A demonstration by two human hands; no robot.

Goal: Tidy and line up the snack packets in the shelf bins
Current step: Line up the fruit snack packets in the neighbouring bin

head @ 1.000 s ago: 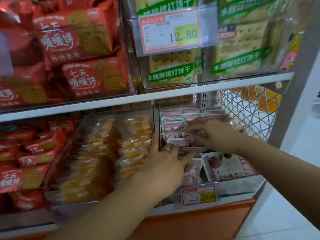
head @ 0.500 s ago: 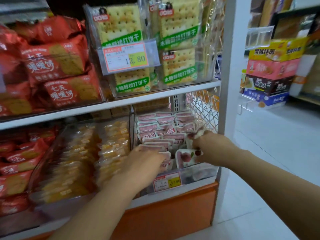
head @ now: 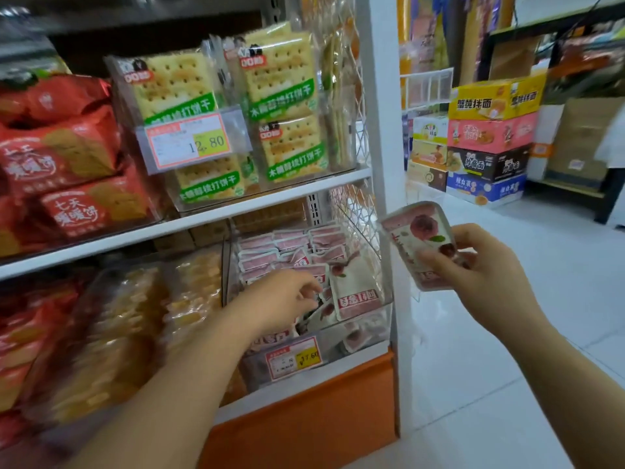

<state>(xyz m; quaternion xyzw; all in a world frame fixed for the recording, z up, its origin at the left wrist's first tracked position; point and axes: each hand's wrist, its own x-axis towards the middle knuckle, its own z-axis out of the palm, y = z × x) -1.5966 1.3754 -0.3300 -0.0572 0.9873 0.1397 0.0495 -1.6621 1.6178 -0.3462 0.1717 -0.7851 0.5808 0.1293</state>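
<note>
In the neighbouring bin on the left, the yellow snack packets [head: 142,333] lie in loose rows, blurred here. They are close enough to the left forearm that a careless sweep could drag them out of line.

The left hand [head: 284,299] reaches down into the clear bin [head: 385,311] on the lower shelf, with its fingers curled among the pink-and-white packets [head: 291,247]. The blur hides whether it pinches one or only presses on them. The back rows stand fairly neatly, but the front of the bin is a jumble. One tall packet [head: 355,292] leans against the front right corner, just beside the fingertips. A push from that hand would likely tip it over the low front wall, or knock the tidy rows behind it flat. The price tag [head: 294,358] clipped on the bin front could also be knocked off by the wrist.

Further right, past the white shelf upright [head: 380,164], the right hand [head: 490,275] holds the held packet [head: 419,242] out over the aisle floor. Its thumb lies across the face of the packet and its fingers curl behind. The wrapper looks slick and the grip sits low on it, so it could slip and fall to the floor. On its way back in, it may catch on the wire mesh side [head: 358,211] of the shelf.
</note>
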